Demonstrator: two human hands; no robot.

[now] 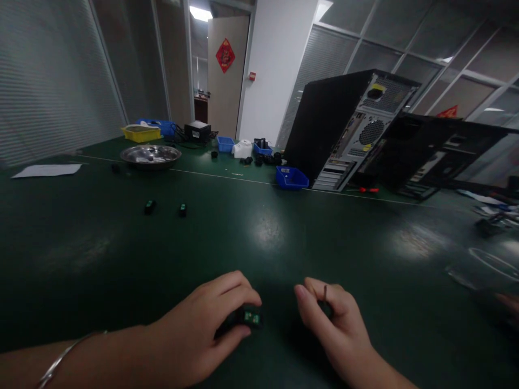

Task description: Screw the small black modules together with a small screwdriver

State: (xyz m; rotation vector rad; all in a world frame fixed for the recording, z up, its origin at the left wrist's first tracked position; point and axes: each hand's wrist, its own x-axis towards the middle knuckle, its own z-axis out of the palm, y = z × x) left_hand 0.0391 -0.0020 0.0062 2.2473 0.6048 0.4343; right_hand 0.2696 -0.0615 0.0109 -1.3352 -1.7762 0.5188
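Observation:
My left hand (221, 319) is closed around a small black housing with a green circuit board (252, 317) showing at its end. Thumb and fingers grip it from either side, low over the green tabletop. To its right, my right hand (330, 316) is curled shut, thumb against the bent index finger. A thin brown rod (325, 293) sticks up from that fist; the rest of it is hidden, so its kind is unclear. Farther off on the left lie two similar black housings, one (150, 206) tilted and another (183, 209) beside it.
A round metal dish (151, 156) with small pieces stands at the back left, near a yellow bin (141, 134) and a sheet of paper (47, 170). A blue bin (292, 178) sits before a black computer tower (324, 124). Part of another hand (508, 302) shows at the right edge.

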